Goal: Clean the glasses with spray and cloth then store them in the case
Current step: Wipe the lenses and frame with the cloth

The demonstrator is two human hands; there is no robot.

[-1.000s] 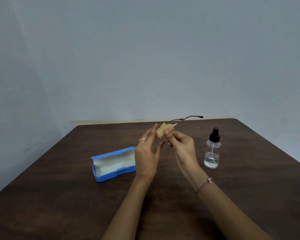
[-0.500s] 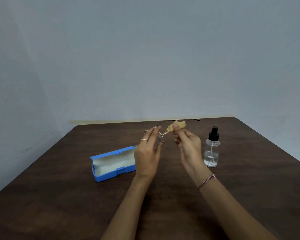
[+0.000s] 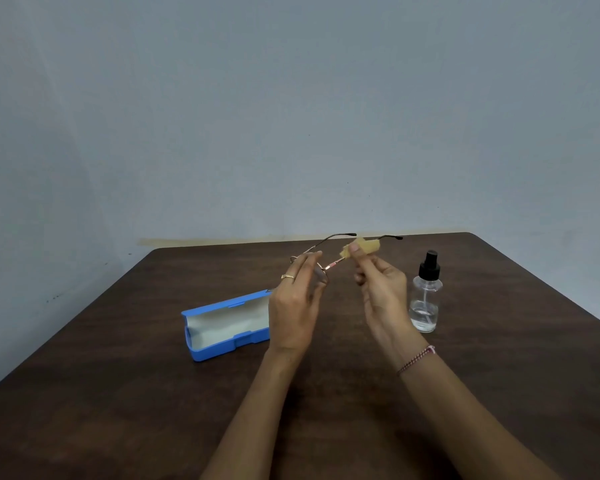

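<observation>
table [image 3: 118, 410]: dark brown wood | wall [image 3: 291, 116]: plain grey-blue, behind table

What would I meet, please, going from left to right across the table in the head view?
Open blue plastic glasses case → left hand, holding the thin metal-framed glasses → right hand, pinching the small yellow cloth → clear spray bottle with a black pump top.

The open case [image 3: 222, 323] lies left of centre, its right end hidden behind the left hand [image 3: 297, 303]. The bottle [image 3: 425, 299] stands upright just right of the right hand [image 3: 383, 296]. Between the 2 hands the gap is crossed by the glasses [image 3: 334, 263] and the cloth [image 3: 364, 245]. Open tabletop [image 3: 118, 393] lies near left, near right and right of the bottle. The wall [image 3: 291, 133] stands behind the far edge.
</observation>
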